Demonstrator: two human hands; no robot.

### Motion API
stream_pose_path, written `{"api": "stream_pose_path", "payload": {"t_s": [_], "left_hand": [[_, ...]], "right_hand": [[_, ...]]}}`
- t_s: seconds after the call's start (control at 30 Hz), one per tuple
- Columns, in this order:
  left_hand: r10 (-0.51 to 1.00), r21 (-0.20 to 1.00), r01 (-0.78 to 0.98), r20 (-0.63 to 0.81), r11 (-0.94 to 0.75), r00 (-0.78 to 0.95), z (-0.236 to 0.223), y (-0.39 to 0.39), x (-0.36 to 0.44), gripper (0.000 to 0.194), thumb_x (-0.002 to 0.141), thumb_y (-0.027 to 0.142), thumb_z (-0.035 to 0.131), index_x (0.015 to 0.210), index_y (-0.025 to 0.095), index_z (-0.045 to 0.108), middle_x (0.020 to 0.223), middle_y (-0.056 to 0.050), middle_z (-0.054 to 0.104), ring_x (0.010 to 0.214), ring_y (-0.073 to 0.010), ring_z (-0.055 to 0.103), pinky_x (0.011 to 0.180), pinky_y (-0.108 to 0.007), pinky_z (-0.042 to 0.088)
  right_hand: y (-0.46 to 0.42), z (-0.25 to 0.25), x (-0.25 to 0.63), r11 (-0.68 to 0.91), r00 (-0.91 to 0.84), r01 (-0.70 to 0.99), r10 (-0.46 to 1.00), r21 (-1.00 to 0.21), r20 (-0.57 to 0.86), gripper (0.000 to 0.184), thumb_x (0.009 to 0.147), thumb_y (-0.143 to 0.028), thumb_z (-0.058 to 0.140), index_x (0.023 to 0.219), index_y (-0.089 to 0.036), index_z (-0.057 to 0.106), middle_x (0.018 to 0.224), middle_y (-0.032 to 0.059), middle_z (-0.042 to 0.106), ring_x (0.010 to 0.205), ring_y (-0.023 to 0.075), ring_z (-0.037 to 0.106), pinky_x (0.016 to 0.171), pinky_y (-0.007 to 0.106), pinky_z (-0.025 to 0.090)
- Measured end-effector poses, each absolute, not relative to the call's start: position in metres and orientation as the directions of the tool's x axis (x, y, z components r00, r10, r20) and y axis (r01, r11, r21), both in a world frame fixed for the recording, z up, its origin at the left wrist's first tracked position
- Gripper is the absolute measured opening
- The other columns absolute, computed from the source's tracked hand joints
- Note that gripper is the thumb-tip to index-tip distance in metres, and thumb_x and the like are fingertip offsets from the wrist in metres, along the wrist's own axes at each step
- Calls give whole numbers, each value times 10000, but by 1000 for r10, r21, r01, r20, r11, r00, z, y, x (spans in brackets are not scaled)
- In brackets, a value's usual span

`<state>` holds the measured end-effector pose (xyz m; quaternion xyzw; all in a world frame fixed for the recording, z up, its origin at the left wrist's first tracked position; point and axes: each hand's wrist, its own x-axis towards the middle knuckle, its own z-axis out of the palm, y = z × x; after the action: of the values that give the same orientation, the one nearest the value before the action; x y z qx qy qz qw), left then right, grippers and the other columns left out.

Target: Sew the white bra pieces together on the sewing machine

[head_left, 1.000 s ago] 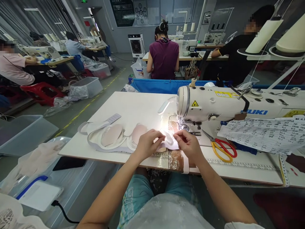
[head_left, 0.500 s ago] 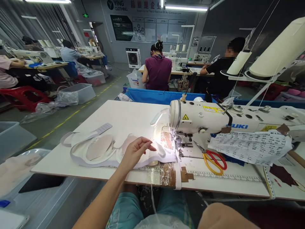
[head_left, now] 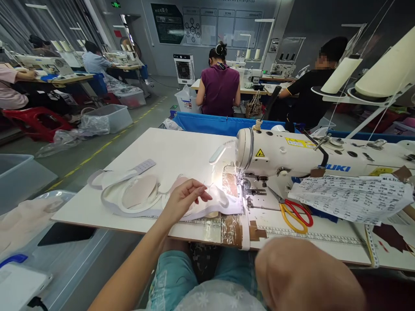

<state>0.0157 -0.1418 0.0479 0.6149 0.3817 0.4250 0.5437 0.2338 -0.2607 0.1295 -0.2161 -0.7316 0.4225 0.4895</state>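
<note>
A white bra (head_left: 141,192) with pale pink cups lies spread along the front of the white table. Its band runs right, under the machine's lamp, and ends beside the presser foot area of the sewing machine (head_left: 269,151). Over the right cup hovers my left hand (head_left: 188,198), thumb and fingertips drawn together. Something very thin may be between them, too fine to make out. Close to the camera at lower right, a large blurred part of my right arm or hand (head_left: 308,274) shows; its fingers cannot be seen.
Scissors (head_left: 295,216) with red and yellow handles lie right of the machine bed, near handwritten papers (head_left: 353,196). Thread cones (head_left: 342,75) stand above. At left are a plastic bin (head_left: 24,177) and a dark flat object (head_left: 66,234). Several people sit at other machines.
Both hands were pinching the bra band by the needle. My right hand has left it and come toward the camera; my left has moved slightly left, off the band.
</note>
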Motion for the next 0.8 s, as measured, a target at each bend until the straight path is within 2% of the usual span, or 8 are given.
{"api": "stream_pose_path", "payload": {"t_s": [0.07, 0.1, 0.2, 0.27, 0.4, 0.57, 0.7, 0.8], "left_hand": [[914, 994, 1, 103, -113, 393, 47, -138, 18, 206, 883, 366, 576, 885, 161, 562, 779, -62, 736, 700, -163, 663, 587, -258, 442], [902, 994, 2, 101, -112, 420, 45, -136, 19, 204, 886, 363, 572, 888, 161, 551, 782, -62, 736, 698, -161, 665, 588, -256, 440], [872, 994, 17, 86, -108, 483, 42, -130, 23, 205, 892, 363, 563, 884, 161, 527, 787, -65, 733, 716, -160, 671, 591, -252, 437], [860, 993, 39, 74, -108, 505, 41, -125, 25, 208, 894, 365, 557, 881, 162, 516, 788, -66, 731, 727, -161, 674, 594, -250, 436], [836, 992, 68, 56, -110, 546, 44, -119, 31, 227, 893, 376, 558, 930, 155, 522, 765, -66, 726, 729, -166, 681, 632, -267, 465], [791, 991, 78, 42, -113, 611, 44, -112, 39, 332, 869, 370, 600, 1100, 137, 549, 742, -63, 726, 721, -170, 683, 704, -304, 516], [736, 992, 63, 36, -107, 675, 38, -106, 49, 415, 841, 373, 635, 1178, 146, 553, 736, -53, 727, 714, -171, 686, 712, -309, 531], [683, 999, 26, -1, -27, 731, 37, -101, 57, 393, 817, 405, 654, 1098, 137, 595, 710, -51, 719, 684, -171, 682, 698, -307, 533]], "right_hand": [[-240, 111, 230, 502, -361, -57, 796, -863, 486, 145, 897, -323, 555, 815, -229, 628, 605, -11, 562, 504, 94, 498, 467, 222, 378], [-227, 100, 229, 414, -303, 17, 870, -910, 390, 147, 895, -316, 555, 813, -211, 618, 609, -15, 551, 488, 84, 459, 447, 216, 354], [-188, 65, 231, 191, -108, 213, 979, -958, 171, 230, 848, -394, 594, 758, -182, 591, 546, -57, 413, 466, 73, 345, 426, 212, 283], [-170, 46, 236, 123, -46, 282, 992, -951, 114, 258, 829, -430, 590, 767, -179, 594, 539, -60, 388, 480, 83, 343, 435, 216, 275], [-159, 30, 242, 104, -14, 368, 994, -924, 106, 262, 829, -438, 564, 791, -181, 600, 562, -53, 393, 508, 94, 344, 455, 222, 272], [-160, 31, 242, 135, -23, 442, 990, -887, 139, 232, 850, -403, 538, 800, -187, 605, 565, -52, 383, 525, 99, 349, 482, 228, 277], [-157, 34, 242, 142, -41, 409, 990, -901, 137, 236, 853, -405, 532, 801, -187, 606, 571, -49, 395, 524, 100, 350, 486, 229, 281], [-155, 35, 243, 149, -72, 362, 989, -920, 132, 242, 854, -405, 526, 807, -185, 615, 583, -43, 422, 518, 99, 349, 480, 230, 282]]}}
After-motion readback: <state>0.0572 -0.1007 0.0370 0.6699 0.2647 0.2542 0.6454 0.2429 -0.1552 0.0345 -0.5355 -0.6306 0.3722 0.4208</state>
